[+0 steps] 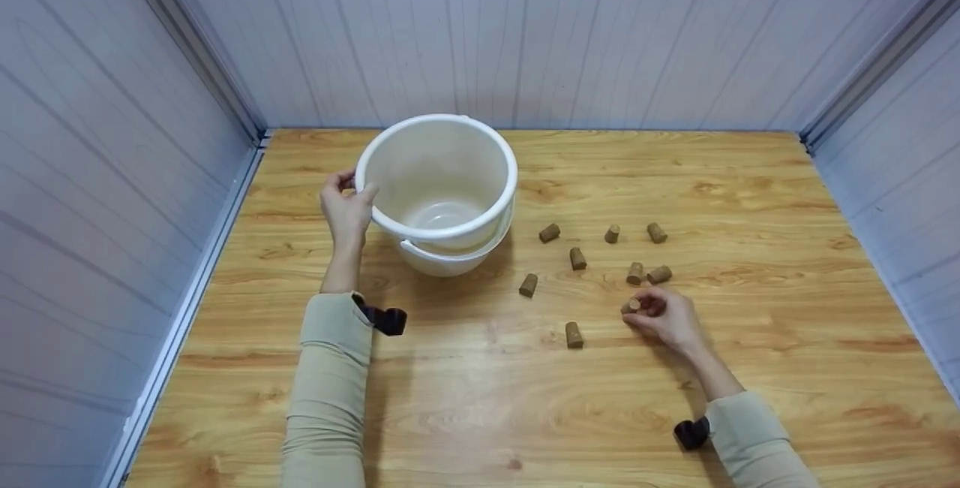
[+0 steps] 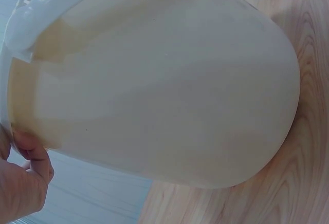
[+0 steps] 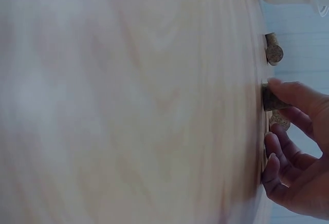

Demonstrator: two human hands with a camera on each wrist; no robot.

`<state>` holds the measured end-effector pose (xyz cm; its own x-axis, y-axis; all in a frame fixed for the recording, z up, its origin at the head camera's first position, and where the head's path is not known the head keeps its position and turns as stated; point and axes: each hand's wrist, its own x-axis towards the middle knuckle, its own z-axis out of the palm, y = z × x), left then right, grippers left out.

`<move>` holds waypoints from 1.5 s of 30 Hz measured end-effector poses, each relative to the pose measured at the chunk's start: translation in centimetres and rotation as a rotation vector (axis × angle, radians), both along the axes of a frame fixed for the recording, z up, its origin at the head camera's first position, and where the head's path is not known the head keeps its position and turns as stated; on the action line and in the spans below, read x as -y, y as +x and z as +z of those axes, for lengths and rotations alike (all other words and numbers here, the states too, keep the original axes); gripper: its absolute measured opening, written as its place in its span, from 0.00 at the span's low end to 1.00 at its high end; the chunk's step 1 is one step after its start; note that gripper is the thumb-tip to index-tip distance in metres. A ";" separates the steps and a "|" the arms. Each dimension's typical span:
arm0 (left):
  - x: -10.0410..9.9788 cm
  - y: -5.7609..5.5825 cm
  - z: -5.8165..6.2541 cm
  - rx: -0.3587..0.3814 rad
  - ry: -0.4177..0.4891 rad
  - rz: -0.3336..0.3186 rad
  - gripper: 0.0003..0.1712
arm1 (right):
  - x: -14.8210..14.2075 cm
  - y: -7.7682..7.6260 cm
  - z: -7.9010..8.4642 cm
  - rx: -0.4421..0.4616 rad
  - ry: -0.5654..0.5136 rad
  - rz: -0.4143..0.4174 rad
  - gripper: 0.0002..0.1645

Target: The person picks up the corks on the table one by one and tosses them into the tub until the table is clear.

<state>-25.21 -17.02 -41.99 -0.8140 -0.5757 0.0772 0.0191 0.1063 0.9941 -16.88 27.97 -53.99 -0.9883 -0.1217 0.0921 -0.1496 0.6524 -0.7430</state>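
Observation:
A white plastic bucket (image 1: 450, 251) stands at the left of the table, its handle hanging down over the front. My left hand (image 1: 348, 210) grips the bucket's left rim, thumb over the edge and fingers outside; the left wrist view shows those curled fingers (image 2: 36, 154) against the wall. At the right, my right hand (image 1: 670, 319) pinches a brown cork stopper (image 1: 630, 306) between thumb and index finger, close to the tabletop. In the right wrist view this cork (image 3: 272, 98) shows beneath the thumb and fingertip. No corks show on the visible part of the bucket's floor.
Several loose corks lie on the wooden table (image 1: 480, 413) between bucket and right hand, among them a near one (image 1: 574, 335), one by the bucket (image 1: 550, 233) and a far one (image 1: 657, 233). Panelled walls (image 1: 480, 37) enclose the back and both sides.

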 end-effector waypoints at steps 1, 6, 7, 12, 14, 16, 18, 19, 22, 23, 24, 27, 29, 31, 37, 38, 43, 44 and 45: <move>0.0 0.0 0.0 0.001 0.000 -0.004 0.20 | 0.0 0.0 0.0 0.003 -0.001 0.001 0.16; -0.2 0.0 0.0 0.025 0.000 -0.016 0.21 | 0.1 0.1 0.3 0.025 -0.002 0.004 0.15; -0.2 0.0 0.0 0.028 0.002 -0.017 0.21 | 0.2 0.2 0.4 0.026 -0.003 0.006 0.15; -0.3 -0.1 -0.1 0.029 0.014 -0.019 0.21 | 0.5 0.2 0.7 0.021 -0.021 0.008 0.14; -0.3 -0.2 -0.2 0.027 0.014 -0.017 0.21 | 0.7 0.1 0.9 0.019 -0.021 0.010 0.14; -0.3 -0.2 -0.2 0.029 0.013 -0.014 0.21 | 0.9 0.1 1.2 0.020 -0.018 0.010 0.14; -0.3 -0.1 -0.2 0.033 0.005 -0.010 0.21 | 1.2 0.1 1.5 0.019 -0.018 0.012 0.15; -0.3 -0.1 -0.2 0.035 0.002 -0.009 0.21 | 1.3 0.1 1.6 0.018 -0.018 0.013 0.15; -0.3 -0.1 -0.1 0.034 0.000 -0.012 0.21 | 1.6 0.1 2.2 0.000 -0.028 0.018 0.15; -0.3 -0.1 -0.1 0.031 0.003 -0.013 0.21 | 1.7 0.0 2.4 -0.009 -0.031 0.024 0.14; -0.3 -0.1 -0.1 0.028 0.008 -0.016 0.21 | 1.9 0.0 2.6 -0.016 -0.035 0.029 0.14; -0.3 -0.1 -0.1 0.025 0.019 -0.021 0.21 | 2.2 -0.1 3.1 -0.040 -0.050 0.045 0.13; -0.3 -0.1 -0.1 0.026 0.021 -0.023 0.21 | 2.5 -0.2 3.4 -0.051 -0.052 0.057 0.13; -0.3 -0.1 -0.1 0.020 0.017 -0.021 0.21 | 2.8 -0.3 3.8 -0.064 -0.049 0.068 0.13; -0.2 -0.1 -0.1 0.013 0.006 -0.010 0.21 | 3.6 -0.9 5.0 -0.068 -0.056 0.087 0.14; -0.2 -0.1 0.0 0.015 0.005 -0.008 0.21 | 3.8 -1.0 5.2 -0.063 -0.062 0.088 0.14; -0.1 -0.1 0.0 0.017 -0.001 0.001 0.21 | 4.6 -1.4 5.9 -0.051 -0.090 0.106 0.13; 0.0 -0.1 0.0 0.017 0.001 0.000 0.21 | 4.7 -1.5 6.0 -0.052 -0.093 0.110 0.13; 0.0 -0.1 0.0 0.017 0.003 -0.002 0.21 | 4.9 -1.6 6.1 -0.055 -0.093 0.112 0.13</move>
